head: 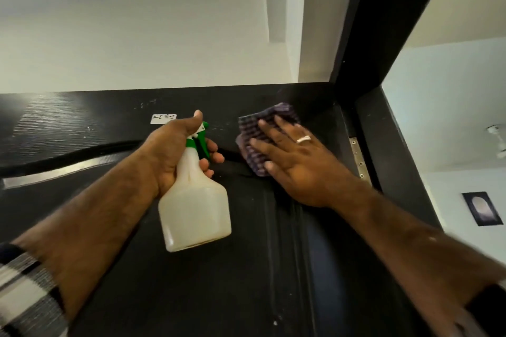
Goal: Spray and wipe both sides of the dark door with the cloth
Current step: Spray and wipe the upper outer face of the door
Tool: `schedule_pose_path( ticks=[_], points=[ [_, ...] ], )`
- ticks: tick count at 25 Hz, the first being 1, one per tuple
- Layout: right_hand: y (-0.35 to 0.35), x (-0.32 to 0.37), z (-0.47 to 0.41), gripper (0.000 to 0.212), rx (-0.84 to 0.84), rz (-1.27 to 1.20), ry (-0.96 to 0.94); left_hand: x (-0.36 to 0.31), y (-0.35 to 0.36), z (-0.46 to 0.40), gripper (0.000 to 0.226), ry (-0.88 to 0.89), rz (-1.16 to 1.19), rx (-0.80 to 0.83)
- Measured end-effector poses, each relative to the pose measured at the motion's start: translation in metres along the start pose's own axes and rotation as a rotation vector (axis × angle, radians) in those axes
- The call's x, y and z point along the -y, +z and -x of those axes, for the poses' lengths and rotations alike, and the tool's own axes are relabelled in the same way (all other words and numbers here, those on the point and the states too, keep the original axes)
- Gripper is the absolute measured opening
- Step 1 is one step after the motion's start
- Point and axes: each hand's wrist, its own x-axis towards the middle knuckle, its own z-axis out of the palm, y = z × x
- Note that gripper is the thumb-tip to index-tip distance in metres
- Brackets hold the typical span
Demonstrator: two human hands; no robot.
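Note:
The dark door (137,268) fills the lower half of the view, its top edge running across the middle. My left hand (175,150) grips the neck of a white spray bottle (194,213) with a green trigger, held in front of the upper door. My right hand (293,161) lies flat with fingers spread, pressing a purple checked cloth (260,123) against the door near its top right corner. Part of the cloth is hidden under my fingers.
The dark door frame (383,35) rises at the right, with a metal hinge (358,156) beside my right hand. A small white sticker (163,118) sits near the door's top. White wall and ceiling lie above; a dark picture (482,208) hangs on the far right wall.

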Motion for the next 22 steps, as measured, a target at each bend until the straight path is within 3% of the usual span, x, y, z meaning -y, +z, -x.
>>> schedule_pose_path(
  ticks=[3, 6, 10, 13, 16, 19, 20, 22],
  points=[
    [-0.001, -0.032, -0.032, 0.064, -0.125, 0.081, 0.294, -0.004, -0.02, 0.0, 0.063, 0.003, -0.048, -0.019],
    [-0.001, -0.006, -0.102, 0.067, 0.021, 0.005, 0.526, -0.008, -0.036, -0.002, 0.062, 0.008, -0.075, -0.049],
    [0.008, 0.062, -0.109, 0.067, 0.162, 0.02, 0.139, -0.011, -0.061, -0.006, 0.062, 0.017, -0.112, -0.109],
    [0.014, 0.04, -0.057, 0.066, 0.117, 0.038, -0.096, -0.014, -0.076, -0.002, 0.062, 0.002, -0.124, -0.114],
    [0.011, -0.005, -0.059, 0.057, -0.084, 0.14, 0.095, -0.019, -0.094, 0.002, 0.062, 0.009, -0.136, -0.102],
    [0.011, 0.026, -0.127, 0.062, 0.041, 0.041, 0.51, -0.017, -0.106, 0.003, 0.062, -0.006, -0.112, -0.122],
    [0.011, 0.049, -0.147, 0.063, 0.093, 0.007, 0.51, -0.015, -0.11, 0.002, 0.061, -0.007, -0.11, -0.129],
    [0.012, 0.102, -0.162, 0.063, 0.174, 0.0, 0.289, -0.011, -0.118, -0.001, 0.059, 0.008, -0.099, -0.152]
  ],
)
